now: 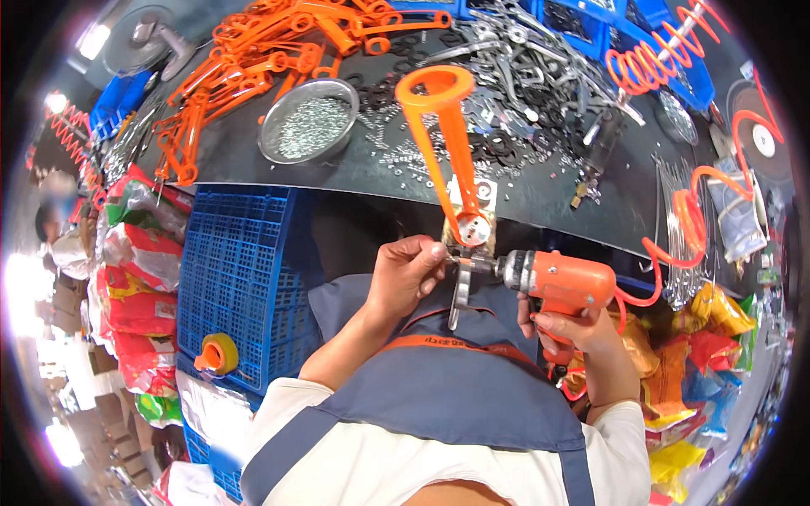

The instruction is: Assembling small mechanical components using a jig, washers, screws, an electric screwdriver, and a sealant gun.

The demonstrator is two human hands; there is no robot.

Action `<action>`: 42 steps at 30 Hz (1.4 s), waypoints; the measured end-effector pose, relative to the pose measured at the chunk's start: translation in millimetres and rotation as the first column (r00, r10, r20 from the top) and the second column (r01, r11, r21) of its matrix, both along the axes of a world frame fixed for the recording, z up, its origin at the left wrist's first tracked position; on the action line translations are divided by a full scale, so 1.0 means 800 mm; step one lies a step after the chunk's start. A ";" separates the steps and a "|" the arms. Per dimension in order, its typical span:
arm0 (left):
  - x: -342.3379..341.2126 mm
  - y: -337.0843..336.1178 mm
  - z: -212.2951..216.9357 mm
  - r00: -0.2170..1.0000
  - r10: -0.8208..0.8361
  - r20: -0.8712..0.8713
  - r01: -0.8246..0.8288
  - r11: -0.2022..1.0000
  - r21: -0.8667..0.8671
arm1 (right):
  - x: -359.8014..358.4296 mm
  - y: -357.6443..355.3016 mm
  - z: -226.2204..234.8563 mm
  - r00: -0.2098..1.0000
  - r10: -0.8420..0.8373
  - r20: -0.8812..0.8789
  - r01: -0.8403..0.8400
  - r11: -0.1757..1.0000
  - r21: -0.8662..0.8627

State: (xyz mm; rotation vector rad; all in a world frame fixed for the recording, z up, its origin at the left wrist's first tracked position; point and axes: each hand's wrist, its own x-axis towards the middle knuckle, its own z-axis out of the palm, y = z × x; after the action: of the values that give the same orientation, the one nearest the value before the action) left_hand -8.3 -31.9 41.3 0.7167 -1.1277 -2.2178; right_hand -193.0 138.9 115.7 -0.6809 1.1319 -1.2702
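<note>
My right hand (pixel 574 329) is wrapped round the grip of an orange power drill (pixel 574 280), whose nose points left. At the front edge of the workbench stands an orange two-armed part (pixel 460 156) with a large ring on top, its lower end at a round silver disc (pixel 472 229) on a small fixture. The drill's tip is just below this disc. My left hand (pixel 409 274) has its thumb and forefinger pinched together beside the tip; whatever is between them is too small to make out. A metal lever (pixel 460 295) hangs below the fixture.
A steel bowl (pixel 310 122) of small metal pieces sits on the workbench (pixel 380 181). Behind are piles of orange parts (pixel 295 34) and metal levers (pixel 515 51). An orange coiled hose (pixel 688 223) runs at right. A blue crate (pixel 232 278) with yellow tape (pixel 218 354) stands left.
</note>
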 end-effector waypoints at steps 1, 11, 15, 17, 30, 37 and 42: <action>-0.004 0.003 0.002 0.999 0.016 0.031 -0.015 1.000 -0.021 | 0.003 -0.002 -0.001 0.999 -0.009 -0.048 0.008 1.000 -0.025; -0.004 0.002 -0.006 0.986 -0.107 0.130 0.114 0.993 -0.043 | -0.006 0.014 -0.011 0.994 -0.022 -0.107 0.018 0.999 -0.039; -0.004 0.012 -0.028 0.910 0.327 0.253 -0.007 0.624 -0.781 | -0.022 0.015 -0.001 0.980 -0.068 -0.187 0.065 0.998 -0.023; -0.015 0.011 -0.038 0.947 0.297 0.122 0.007 0.361 -0.933 | -0.032 0.012 0.000 0.953 -0.083 -0.293 0.097 0.995 0.033; -0.050 -0.008 -0.065 0.974 0.225 0.013 0.021 -0.030 -0.999 | -0.054 -0.078 0.049 0.821 0.284 -0.495 -0.096 0.924 0.370; -0.053 -0.001 -0.065 0.973 0.203 0.107 0.105 0.022 -0.994 | -0.034 -0.173 0.124 0.346 0.725 -0.596 -0.345 0.689 0.638; -0.054 0.000 -0.064 0.966 0.228 0.122 0.106 0.080 -0.991 | -0.049 -0.164 0.081 0.320 0.706 -0.632 -0.296 0.708 0.641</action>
State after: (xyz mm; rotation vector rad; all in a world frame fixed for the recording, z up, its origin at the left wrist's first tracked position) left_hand -51.2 -31.9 -10.1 0.3294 -2.2770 -0.6934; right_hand -232.1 7.7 180.5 -1.2913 1.7186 0.0231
